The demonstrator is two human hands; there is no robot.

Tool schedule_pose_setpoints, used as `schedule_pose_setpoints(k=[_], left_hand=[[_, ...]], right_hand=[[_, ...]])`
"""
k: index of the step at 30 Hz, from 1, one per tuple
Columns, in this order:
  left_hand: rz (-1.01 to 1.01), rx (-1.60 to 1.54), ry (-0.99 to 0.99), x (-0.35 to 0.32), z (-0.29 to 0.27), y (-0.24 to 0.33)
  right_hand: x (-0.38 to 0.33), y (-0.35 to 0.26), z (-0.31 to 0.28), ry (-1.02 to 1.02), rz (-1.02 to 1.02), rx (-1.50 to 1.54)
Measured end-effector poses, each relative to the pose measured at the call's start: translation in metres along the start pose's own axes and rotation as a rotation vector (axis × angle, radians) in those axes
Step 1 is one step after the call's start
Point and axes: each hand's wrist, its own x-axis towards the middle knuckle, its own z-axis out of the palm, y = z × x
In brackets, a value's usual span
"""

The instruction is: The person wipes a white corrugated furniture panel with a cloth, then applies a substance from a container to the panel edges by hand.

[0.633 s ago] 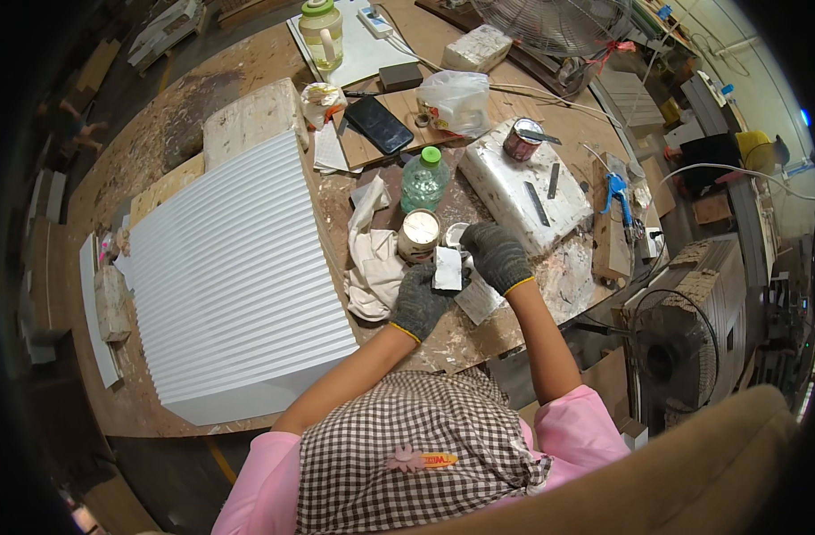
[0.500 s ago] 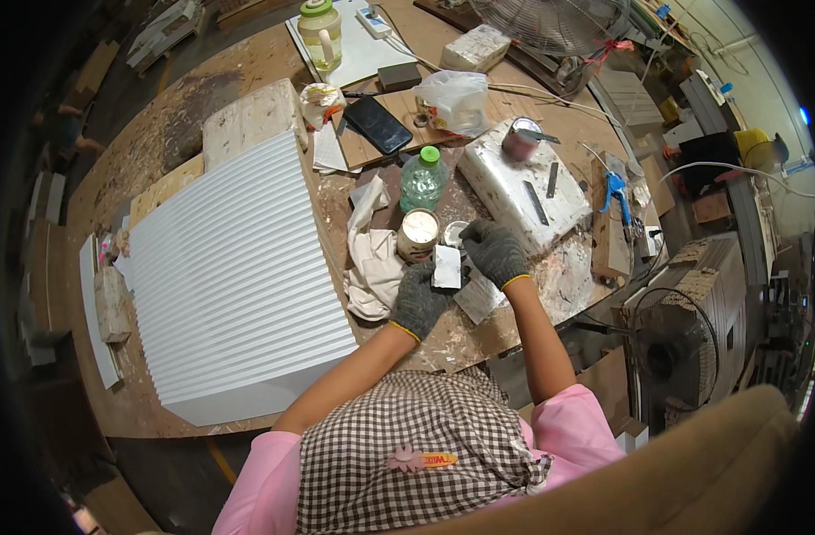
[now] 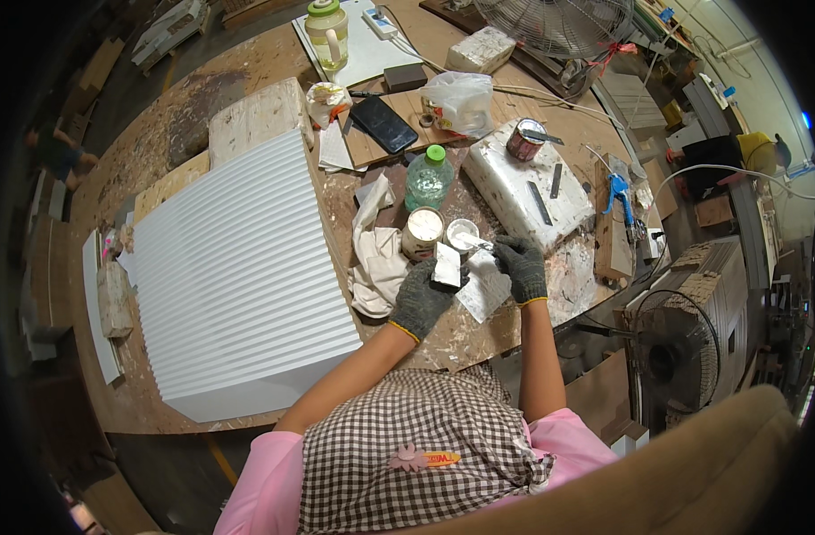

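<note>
The step in hand looks like working white paste between a small round white cup (image 3: 461, 229) and a small white-faced rectangular piece with a dark edge (image 3: 448, 264). The gloved left hand (image 3: 421, 301) is closed around that piece, holding it near the cup, just below a round open can of white paste (image 3: 423, 223). The gloved right hand (image 3: 519, 266) pinches a thin, white-smeared tool (image 3: 479, 242), its tip at the cup's right side; whether it touches the rim, I cannot tell. A creased whitish sheet (image 3: 484, 290) lies on the brown, paint-spattered desk (image 3: 461, 348) between the hands, and a large white ribbed panel (image 3: 247, 276) rests to the left. From here, the next move would seem to call for a level tool and a steady white face.
</note>
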Motion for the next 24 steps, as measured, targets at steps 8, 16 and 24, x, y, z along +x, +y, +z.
schedule_pose_setpoints(k=[8,16,24], left_hand=[[-0.097,-0.664,-0.036,-0.018,0.005,0.027],[-0.213,-0.872,0.19,-0.023,0.001,0.043],[-0.131,-0.712,0.154,-0.031,0.007,0.064]], right_hand=[[-0.034,-0.006,-0.003,-0.085,0.143,0.291],[-0.071,-0.017,0.002,-0.059,0.008,0.035],[-0.091,-0.038,0.028,0.052,-0.702,-0.548]])
